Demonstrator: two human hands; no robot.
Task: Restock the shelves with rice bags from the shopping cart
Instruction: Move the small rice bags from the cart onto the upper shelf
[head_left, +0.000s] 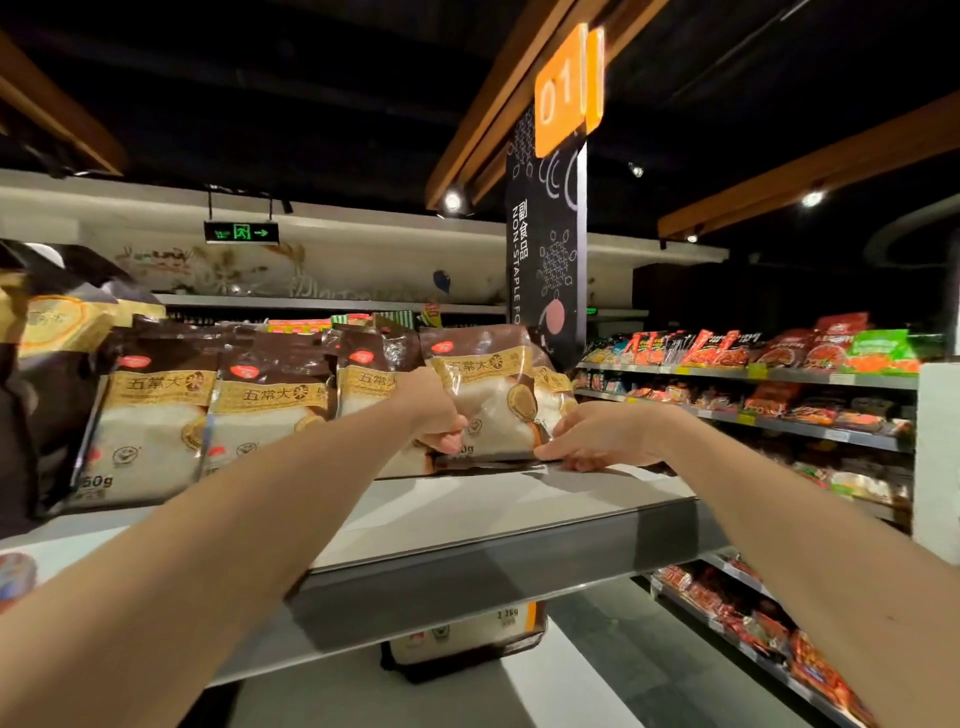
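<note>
A brown and gold rice bag (491, 395) stands upright at the right end of the grey top shelf (467, 525). My left hand (436, 415) grips its lower left corner. My right hand (602, 436) holds its lower right corner, fingers resting on the shelf. Several matching rice bags (156, 415) stand in a row to the left along the same shelf. The shopping cart is out of view.
Another rice bag (462, 634) sits on the shelf below. Larger bags (47, 332) are stacked at the far left. Shelves of red snack packets (779, 384) run along the right side of the aisle. A black aisle sign (548, 249) hangs behind the shelf.
</note>
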